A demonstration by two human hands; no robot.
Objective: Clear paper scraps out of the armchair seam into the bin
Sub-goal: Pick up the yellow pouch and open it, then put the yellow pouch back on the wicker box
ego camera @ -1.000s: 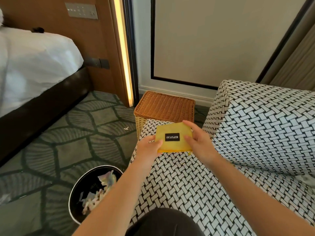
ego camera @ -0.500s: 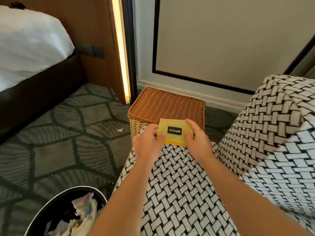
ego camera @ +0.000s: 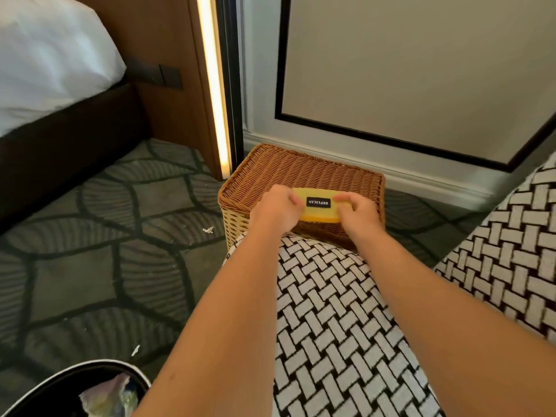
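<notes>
Both hands, left hand (ego camera: 275, 207) and right hand (ego camera: 356, 210), pinch a folded yellow cloth (ego camera: 319, 206) (black label up) over the wicker basket (ego camera: 270, 176) beyond the armchair (ego camera: 331, 311).

Woven wicker basket (ego camera: 301, 173); matt woven-pattern armchair (ego camera: 337, 320) cloth.

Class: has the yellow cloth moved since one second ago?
Yes. The yellow cloth moved forward, from above the armchair seat to over the wicker basket.
</notes>
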